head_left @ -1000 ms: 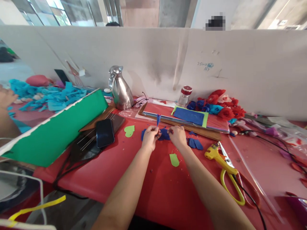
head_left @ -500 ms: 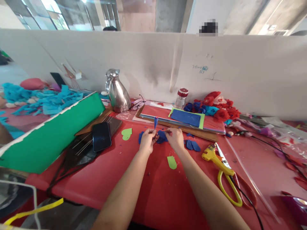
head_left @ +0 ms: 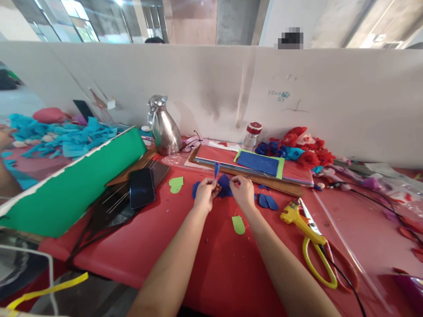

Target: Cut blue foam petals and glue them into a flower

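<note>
My left hand [head_left: 205,193] pinches a small rolled blue paper bud [head_left: 217,169], which stands up from the fingertips. Close on its right, my right hand [head_left: 243,191] has thumb and fingers closed at the edge of a blue paper petal [head_left: 225,185]. How much of that petal rests on the table cannot be made out. More blue petals [head_left: 267,201] lie to the right of my right hand, and another blue piece [head_left: 195,190] shows partly behind my left hand. Green heart-shaped paper [head_left: 176,184] and a green rounded paper template [head_left: 238,225] lie nearby.
Right of my arms lie a yellow glue gun [head_left: 295,214] and scissors [head_left: 319,259]. Behind my hands are stacked paper sheets [head_left: 218,155], a jar [head_left: 251,135] and paper flowers [head_left: 307,152]. A phone [head_left: 142,188], steel jug [head_left: 166,130] and green board [head_left: 76,187] stand left. Another person's hand [head_left: 5,135] shows far left.
The view has shifted slightly. The blue petal at my right fingers appears a little higher and more upright. My left hand still holds the bud. Another person's hand shows more at the left edge.
</note>
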Tool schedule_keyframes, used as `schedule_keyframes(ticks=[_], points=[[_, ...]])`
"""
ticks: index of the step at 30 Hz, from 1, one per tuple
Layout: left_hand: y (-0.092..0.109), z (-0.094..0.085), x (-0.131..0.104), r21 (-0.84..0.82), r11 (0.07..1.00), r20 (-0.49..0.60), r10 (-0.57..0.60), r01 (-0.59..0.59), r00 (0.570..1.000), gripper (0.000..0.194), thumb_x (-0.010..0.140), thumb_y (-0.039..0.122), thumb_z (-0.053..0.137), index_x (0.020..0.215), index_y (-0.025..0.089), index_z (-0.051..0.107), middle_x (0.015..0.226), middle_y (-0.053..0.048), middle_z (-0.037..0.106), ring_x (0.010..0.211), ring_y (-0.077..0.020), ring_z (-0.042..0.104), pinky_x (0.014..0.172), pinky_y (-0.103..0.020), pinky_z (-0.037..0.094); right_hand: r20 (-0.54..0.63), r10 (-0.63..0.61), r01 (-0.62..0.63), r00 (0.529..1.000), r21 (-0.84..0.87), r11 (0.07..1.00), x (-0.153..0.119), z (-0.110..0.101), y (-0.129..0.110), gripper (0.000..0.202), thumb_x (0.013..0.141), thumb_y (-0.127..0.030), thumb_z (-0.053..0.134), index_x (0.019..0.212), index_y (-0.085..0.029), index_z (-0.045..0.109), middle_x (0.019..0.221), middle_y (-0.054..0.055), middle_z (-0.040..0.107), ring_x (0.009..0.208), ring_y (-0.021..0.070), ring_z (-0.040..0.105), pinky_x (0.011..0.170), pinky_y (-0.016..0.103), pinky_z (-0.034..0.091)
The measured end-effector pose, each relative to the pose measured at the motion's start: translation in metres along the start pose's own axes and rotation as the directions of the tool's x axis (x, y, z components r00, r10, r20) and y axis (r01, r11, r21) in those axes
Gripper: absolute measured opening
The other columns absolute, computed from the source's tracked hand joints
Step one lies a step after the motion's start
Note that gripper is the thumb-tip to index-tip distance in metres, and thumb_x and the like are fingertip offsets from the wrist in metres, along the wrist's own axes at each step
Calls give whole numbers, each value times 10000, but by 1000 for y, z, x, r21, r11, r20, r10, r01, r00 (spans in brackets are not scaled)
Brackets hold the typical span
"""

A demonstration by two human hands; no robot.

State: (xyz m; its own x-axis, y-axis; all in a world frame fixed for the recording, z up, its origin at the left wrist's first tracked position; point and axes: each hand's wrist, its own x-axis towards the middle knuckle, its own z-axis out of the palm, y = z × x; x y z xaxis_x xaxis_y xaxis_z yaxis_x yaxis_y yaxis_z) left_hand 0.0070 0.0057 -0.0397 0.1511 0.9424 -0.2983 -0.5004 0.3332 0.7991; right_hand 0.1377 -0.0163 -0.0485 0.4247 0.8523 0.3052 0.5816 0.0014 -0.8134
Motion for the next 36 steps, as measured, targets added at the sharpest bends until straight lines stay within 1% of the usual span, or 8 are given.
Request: schedule_keyframes(ticks=[4,8,13,15,21,26,31,36], points=[[0,1,1,6,1000,-5,-4,4,1000,192,642,142,702,579,156,521,539,28,531,539,-76,520,699,-278,504,-48,123,-108,991,240,965,1,-1,-3,141,735,-347,520,736,-212,559,652,24,654,625,189,610,615,309,467],[-1,3,-1,16,999,-3,44,-43,999,179,652,151,691,591,158,523,560,30,534,569,-75,517,670,-232,464,-77,212,-157,974,443,883,-5,-6,-4,196,716,-383,560,798,-206,538,631,-3,642,604,162,631,591,285,499],[0,11,-10,65,984,100,161,-168,982,149,668,199,677,644,171,533,610,46,536,500,-51,395,575,-194,390,40,320,-248,947,724,644,-25,-27,-9,318,585,-332,745,849,-193,632,691,-10,670,626,133,621,642,286,506],[1,15,-14,81,980,169,164,-180,972,164,672,226,675,655,178,519,620,44,532,491,-54,369,562,-201,379,69,320,-260,945,753,605,-33,-38,-11,308,579,-316,768,838,-190,659,704,-5,679,635,127,616,650,282,500],[-2,24,-26,115,986,295,82,-120,952,176,675,313,687,714,177,583,662,24,508,556,-72,415,536,-197,338,-14,290,-206,957,671,712,-50,-59,-4,241,625,-318,757,809,-181,684,715,7,692,662,140,613,671,298,488],[-5,25,-29,179,980,298,25,-81,954,282,612,378,757,776,172,656,633,42,454,534,-59,375,487,-185,290,-85,218,-129,972,581,804,-55,-61,7,170,688,-305,709,800,-182,678,735,15,685,699,157,611,696,309,484],[-4,26,-30,267,961,243,-144,76,959,436,589,544,745,737,145,649,585,31,487,461,-42,348,446,-191,244,-140,-55,97,989,314,945,-55,-70,7,78,747,-209,606,755,-209,684,833,38,698,808,196,633,793,354,489],[-5,26,-31,285,951,281,-201,119,938,461,544,565,763,656,147,605,497,61,437,408,-24,250,424,-193,216,-115,-260,270,959,84,959,-56,-76,0,196,794,-180,522,758,-243,704,924,56,678,881,204,633,840,362,490]])
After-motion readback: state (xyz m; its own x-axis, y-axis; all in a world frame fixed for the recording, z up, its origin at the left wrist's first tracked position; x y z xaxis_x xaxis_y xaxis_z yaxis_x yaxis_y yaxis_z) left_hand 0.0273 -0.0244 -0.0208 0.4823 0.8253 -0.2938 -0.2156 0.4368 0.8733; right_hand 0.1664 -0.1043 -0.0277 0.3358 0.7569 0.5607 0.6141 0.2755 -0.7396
